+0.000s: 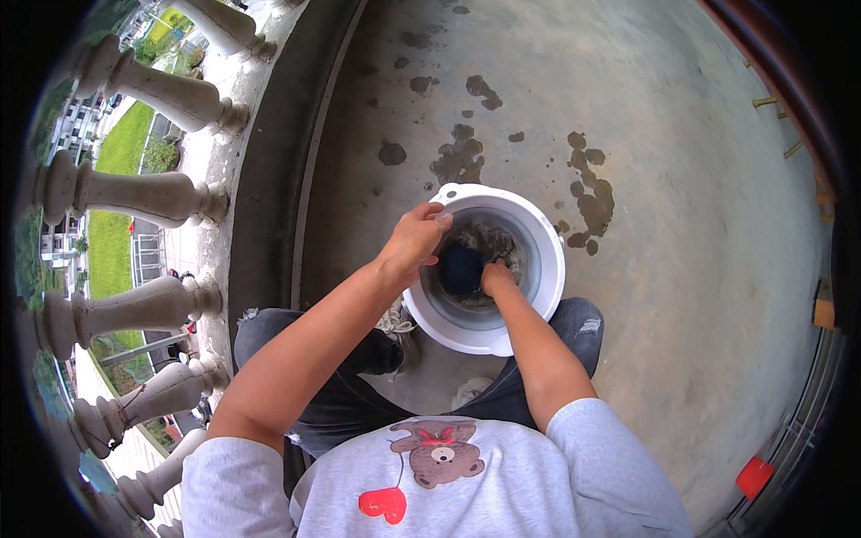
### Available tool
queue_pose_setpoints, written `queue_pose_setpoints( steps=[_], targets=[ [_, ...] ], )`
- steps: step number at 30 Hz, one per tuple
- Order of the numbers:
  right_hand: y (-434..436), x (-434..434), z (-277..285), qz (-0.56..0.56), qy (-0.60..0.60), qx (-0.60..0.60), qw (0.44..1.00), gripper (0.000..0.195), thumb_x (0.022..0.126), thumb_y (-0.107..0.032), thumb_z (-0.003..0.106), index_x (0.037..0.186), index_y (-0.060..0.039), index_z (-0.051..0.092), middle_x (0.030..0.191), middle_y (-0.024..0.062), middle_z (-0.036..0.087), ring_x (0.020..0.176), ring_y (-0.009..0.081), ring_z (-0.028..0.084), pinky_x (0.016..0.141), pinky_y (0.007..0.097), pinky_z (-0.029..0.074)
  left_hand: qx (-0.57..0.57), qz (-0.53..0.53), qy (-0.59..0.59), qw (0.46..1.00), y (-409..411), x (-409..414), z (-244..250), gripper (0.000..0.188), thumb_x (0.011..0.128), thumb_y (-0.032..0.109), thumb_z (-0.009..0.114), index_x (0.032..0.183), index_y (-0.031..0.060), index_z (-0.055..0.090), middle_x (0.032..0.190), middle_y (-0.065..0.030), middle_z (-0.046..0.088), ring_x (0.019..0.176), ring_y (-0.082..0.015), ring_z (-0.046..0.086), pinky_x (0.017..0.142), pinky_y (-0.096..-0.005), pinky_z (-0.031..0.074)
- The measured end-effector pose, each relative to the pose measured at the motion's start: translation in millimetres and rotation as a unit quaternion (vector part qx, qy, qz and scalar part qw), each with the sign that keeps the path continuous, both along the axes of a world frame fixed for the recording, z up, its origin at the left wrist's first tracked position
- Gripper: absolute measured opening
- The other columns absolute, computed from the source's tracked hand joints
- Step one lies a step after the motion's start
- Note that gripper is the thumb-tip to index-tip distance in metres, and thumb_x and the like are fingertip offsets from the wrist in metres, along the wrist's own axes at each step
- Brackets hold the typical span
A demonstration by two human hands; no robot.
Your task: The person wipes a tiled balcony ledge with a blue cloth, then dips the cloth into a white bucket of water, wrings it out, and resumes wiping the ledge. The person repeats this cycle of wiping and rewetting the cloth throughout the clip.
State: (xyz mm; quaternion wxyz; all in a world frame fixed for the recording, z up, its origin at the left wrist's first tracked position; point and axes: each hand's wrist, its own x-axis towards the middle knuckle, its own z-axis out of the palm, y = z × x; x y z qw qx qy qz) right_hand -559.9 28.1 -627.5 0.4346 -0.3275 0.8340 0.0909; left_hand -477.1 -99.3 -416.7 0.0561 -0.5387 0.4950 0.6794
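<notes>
Between my knees on the concrete floor stands a white plastic bucket (553,269) with murky, foamy water (485,235) inside. A dark blue bundle (461,269), which looks like cloth, sits in that water. My right hand (498,277) reaches down into the bucket against the right side of the bundle. Its fingertips are hidden, so its grip on the bundle does not show. Over the bucket's left rim is my left hand (418,239), its thumb and fingers apart and nothing held. Whether it touches the rim is unclear.
A balustrade of concrete balusters (134,195) runs along the left, with grass and buildings beyond. Dark wet spots (595,205) mark the concrete floor (693,235) past the bucket. At the lower right lies a red object (755,477) beside metal rails.
</notes>
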Motion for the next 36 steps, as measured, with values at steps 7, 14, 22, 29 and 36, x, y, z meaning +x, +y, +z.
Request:
queue_pose_setpoints(
  steps=[7,14,22,29,36],
  targets=[
    [4.4,-16.0,102.7,-0.009,-0.054,-0.307,0.950,0.022,0.067,-0.007,0.053,0.086,-0.0117,0.063,0.082,0.0136,0.061,0.080,0.0267,0.058,0.072,0.0338,0.045,-0.126,-0.199,0.071,0.969,7.1,-6.9,0.6,0.042,0.077,0.017,0.056,0.116,0.0057,0.047,0.115,-0.0114,0.048,0.104,-0.0223,0.047,0.083,-0.0349,0.040],
    [-12.9,-54.0,217.3,-0.003,-0.219,-0.400,0.890,0.028,0.063,-0.002,0.047,0.089,-0.0049,0.059,0.068,0.0087,0.055,0.059,0.0153,0.049,0.056,0.0267,0.039,-0.299,-0.396,0.222,0.839,1.0,-24.0,-17.7,0.075,0.059,-0.003,0.066,0.125,0.0083,0.034,0.103,-0.0127,0.055,0.100,-0.0234,0.051,0.084,-0.0309,0.040],
    [-15.7,-65.6,258.3,0.021,-0.200,-0.429,0.881,0.035,0.066,-0.003,0.050,0.101,-0.0059,0.052,0.077,0.0115,0.059,0.063,0.0225,0.054,0.062,0.0303,0.043,-0.335,-0.393,0.224,0.827,-16.5,-32.7,31.3,0.042,0.060,-0.001,0.067,0.099,0.0033,0.053,0.086,-0.0128,0.059,0.084,-0.0305,0.055,0.072,-0.0348,0.044],
    [29.0,-94.8,192.0,-0.140,-0.233,-0.364,0.891,0.017,0.071,-0.010,0.060,0.084,0.0002,0.057,0.069,0.0067,0.058,0.058,0.0108,0.051,0.056,0.0234,0.041,-0.445,-0.418,0.048,0.791,-24.5,-25.2,10.9,0.021,0.064,0.010,0.064,0.085,0.0048,0.061,0.080,-0.0145,0.059,0.076,-0.0303,0.057,0.068,-0.0365,0.045],
    [30.3,-72.0,164.4,-0.036,-0.147,-0.363,0.920,0.032,0.065,-0.023,0.069,0.078,0.0010,0.052,0.069,0.0085,0.052,0.066,0.0131,0.048,0.059,0.0282,0.039,-0.493,-0.334,0.018,0.803,-18.3,-25.4,11.0,0.020,0.064,0.014,0.066,0.082,0.0060,0.061,0.072,-0.0128,0.060,0.071,-0.0301,0.058,0.064,-0.0365,0.045]
  ],
)
